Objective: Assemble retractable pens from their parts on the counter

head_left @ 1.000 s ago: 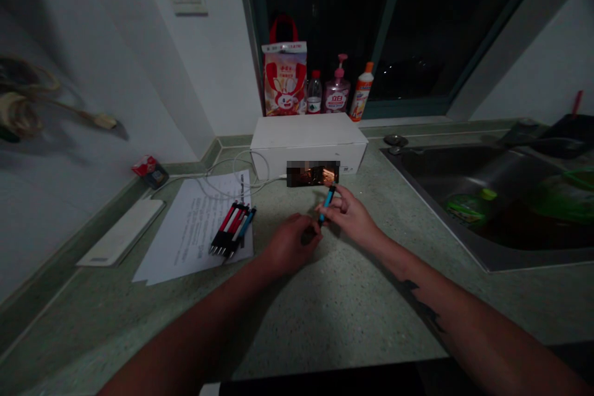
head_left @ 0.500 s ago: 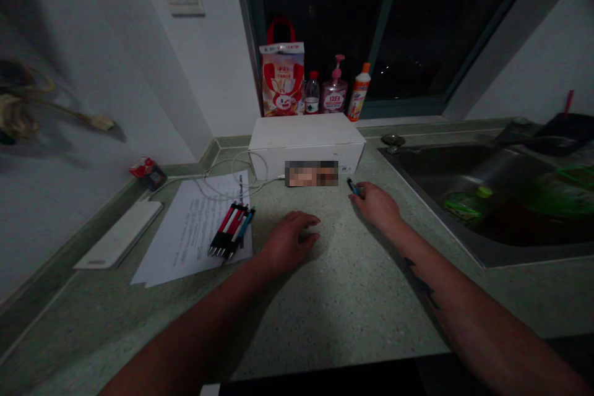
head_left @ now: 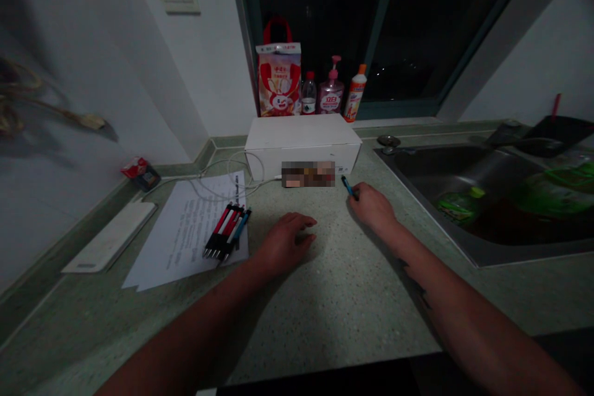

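Observation:
On the counter's right part, my right hand (head_left: 371,205) is closed round a blue pen (head_left: 347,187), whose dark end points up and left toward the white box. My left hand (head_left: 288,238) rests at the middle of the counter, thumb and fingers apart, holding nothing. To its left, several pens (head_left: 227,230) with red, white, blue and black barrels lie side by side. They lie on printed paper sheets (head_left: 179,229). A pixelated flat object (head_left: 308,174) with a white cable (head_left: 264,183) leans against the white box (head_left: 301,133).
A metal sink (head_left: 431,210) with green items takes up the right side. Behind the box stand a red bag (head_left: 279,80), a small bottle (head_left: 309,96), a pink pump bottle (head_left: 331,90) and an orange-capped bottle (head_left: 355,96). A white power bank-like slab (head_left: 111,236) lies left.
The pen in my right hand has tilted a little more upright. My left hand keeps its place and shape. The whole view has shifted slightly.

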